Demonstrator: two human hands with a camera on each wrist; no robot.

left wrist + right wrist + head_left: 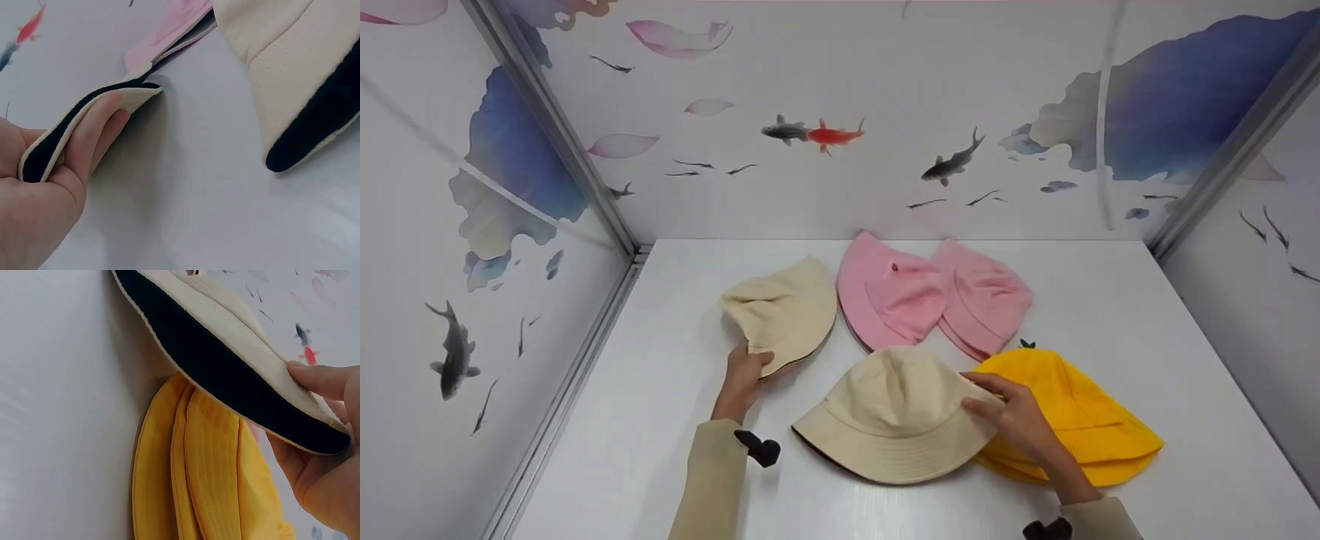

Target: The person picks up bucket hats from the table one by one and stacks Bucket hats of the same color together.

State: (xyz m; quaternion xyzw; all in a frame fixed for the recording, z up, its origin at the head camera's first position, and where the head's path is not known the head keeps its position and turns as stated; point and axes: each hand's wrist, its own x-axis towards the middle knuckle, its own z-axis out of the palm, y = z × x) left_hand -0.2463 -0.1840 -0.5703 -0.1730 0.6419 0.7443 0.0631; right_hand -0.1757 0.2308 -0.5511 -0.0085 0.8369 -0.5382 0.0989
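Observation:
My left hand (744, 379) grips the brim of a cream bucket hat (791, 307) at the left of the table. In the left wrist view the fingers (93, 129) wrap under that brim, whose inside is dark. A second cream bucket hat (896, 405) is at the front middle, its brim pinched at the right end by my right hand (1012, 412). The right wrist view shows this hat's dark underside (225, 371) tilted up above a yellow hat (214, 478). That yellow hat lies partly behind the right hand and the cream hat.
Two pink bucket hats (896, 292) (986, 292) lie overlapping near the back wall. A small dark green leaf tab (1027, 344) tops the yellow hat. White panels (840, 202) printed with fish and petals enclose the white table (1110, 300) at the back and sides.

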